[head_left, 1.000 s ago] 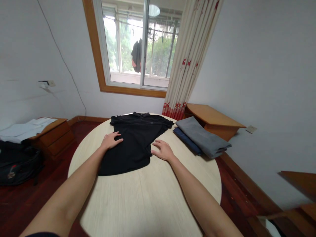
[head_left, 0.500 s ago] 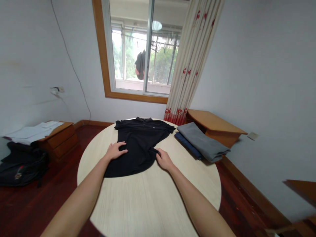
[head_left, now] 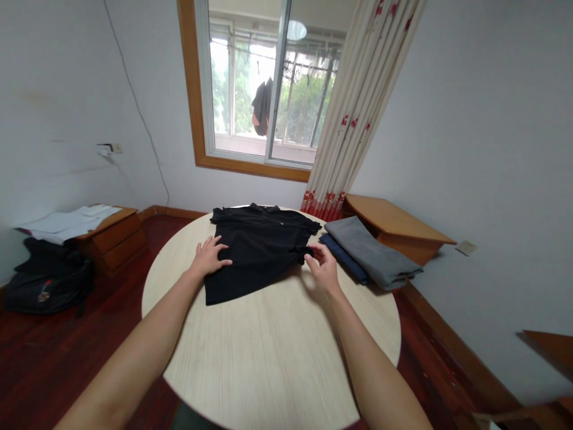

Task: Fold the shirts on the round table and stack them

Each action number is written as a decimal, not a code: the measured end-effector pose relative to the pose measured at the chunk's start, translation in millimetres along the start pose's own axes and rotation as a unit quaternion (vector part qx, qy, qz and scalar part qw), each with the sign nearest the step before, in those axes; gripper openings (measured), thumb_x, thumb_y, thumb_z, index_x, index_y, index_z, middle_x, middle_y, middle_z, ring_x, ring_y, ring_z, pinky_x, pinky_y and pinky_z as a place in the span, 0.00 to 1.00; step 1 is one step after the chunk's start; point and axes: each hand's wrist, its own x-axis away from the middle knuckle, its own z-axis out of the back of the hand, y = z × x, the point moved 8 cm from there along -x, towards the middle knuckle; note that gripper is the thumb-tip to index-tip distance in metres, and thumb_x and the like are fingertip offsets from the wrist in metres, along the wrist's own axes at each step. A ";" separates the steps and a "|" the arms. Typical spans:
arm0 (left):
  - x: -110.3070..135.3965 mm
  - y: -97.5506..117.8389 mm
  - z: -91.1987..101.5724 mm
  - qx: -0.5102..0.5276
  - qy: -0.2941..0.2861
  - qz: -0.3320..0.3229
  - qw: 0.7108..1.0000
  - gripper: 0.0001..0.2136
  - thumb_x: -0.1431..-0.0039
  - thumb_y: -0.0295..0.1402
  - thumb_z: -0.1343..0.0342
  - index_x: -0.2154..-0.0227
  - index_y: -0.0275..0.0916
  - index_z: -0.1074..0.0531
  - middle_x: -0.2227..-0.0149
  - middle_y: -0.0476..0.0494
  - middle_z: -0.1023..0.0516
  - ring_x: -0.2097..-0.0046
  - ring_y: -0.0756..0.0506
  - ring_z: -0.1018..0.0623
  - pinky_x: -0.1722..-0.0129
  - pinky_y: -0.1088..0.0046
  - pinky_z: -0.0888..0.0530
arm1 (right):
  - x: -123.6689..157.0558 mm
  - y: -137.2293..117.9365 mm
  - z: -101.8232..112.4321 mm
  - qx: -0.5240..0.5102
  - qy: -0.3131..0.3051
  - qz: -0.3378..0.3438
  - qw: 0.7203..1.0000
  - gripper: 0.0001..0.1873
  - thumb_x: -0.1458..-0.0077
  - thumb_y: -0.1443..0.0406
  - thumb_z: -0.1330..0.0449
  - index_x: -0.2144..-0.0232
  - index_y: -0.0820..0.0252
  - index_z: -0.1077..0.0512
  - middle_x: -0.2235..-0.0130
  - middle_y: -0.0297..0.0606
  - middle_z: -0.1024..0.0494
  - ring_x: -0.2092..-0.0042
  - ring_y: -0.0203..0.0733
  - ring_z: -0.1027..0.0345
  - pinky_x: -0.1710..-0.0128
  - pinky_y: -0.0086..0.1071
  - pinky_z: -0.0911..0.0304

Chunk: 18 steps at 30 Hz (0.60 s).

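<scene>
A black polo shirt lies front up on the round table, its collar at the far side and its hem toward me. My left hand rests on the shirt's left edge with fingers spread, holding nothing. At the opposite edge, my right hand has the shirt's right side between thumb and fingers, and the cloth there is bunched and lifted a little off the table.
Folded grey cloth lies over folded navy cloth at the right of the pale round table. Behind stands a wooden cabinet. A black bag and a drawer unit are at left.
My right hand has pulled the shirt's lower right side outward to the right and away from me, spreading the cloth wider. My left hand stays on the left edge. The view has shifted slightly.
</scene>
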 end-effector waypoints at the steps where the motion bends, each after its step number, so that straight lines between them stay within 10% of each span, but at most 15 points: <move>1: 3.4 9.7 8.6 -0.001 0.028 -0.017 0.999 0.20 0.45 0.48 0.39 0.54 0.43 0.23 0.36 0.37 0.33 0.34 0.31 0.38 0.36 0.47 0.43 | 0.4 -1.9 -1.5 -0.015 -0.025 0.000 1.000 0.19 0.46 0.52 0.38 0.57 0.59 0.28 0.58 0.44 0.23 0.56 0.47 0.28 0.54 0.40 0.31; 5: 21.1 56.9 7.5 0.130 -0.048 -0.119 0.983 0.18 0.44 0.52 0.41 0.67 0.41 0.23 0.61 0.42 0.21 0.56 0.40 0.23 0.54 0.63 0.27 | 0.9 0.6 -5.6 -0.059 -0.112 -0.007 0.992 0.19 0.50 0.50 0.33 0.64 0.59 0.24 0.66 0.40 0.22 0.66 0.43 0.29 0.66 0.36 0.31; 9: 40.2 90.8 -16.8 0.167 -0.202 -0.224 0.939 0.24 0.59 0.54 0.30 0.63 0.42 0.21 0.62 0.44 0.22 0.59 0.42 0.24 0.59 0.69 0.28 | -9.5 16.6 20.5 -0.027 -0.026 -0.017 0.999 0.18 0.48 0.51 0.37 0.63 0.59 0.23 0.65 0.40 0.21 0.66 0.43 0.30 0.63 0.38 0.32; 18: 40.0 80.6 -12.7 0.160 -0.232 -0.212 0.936 0.12 0.45 0.44 0.40 0.67 0.41 0.23 0.66 0.45 0.23 0.63 0.43 0.25 0.60 0.69 0.31 | -18.9 34.9 58.8 0.010 0.083 -0.052 0.995 0.19 0.48 0.54 0.44 0.60 0.61 0.26 0.57 0.46 0.21 0.55 0.50 0.29 0.51 0.45 0.35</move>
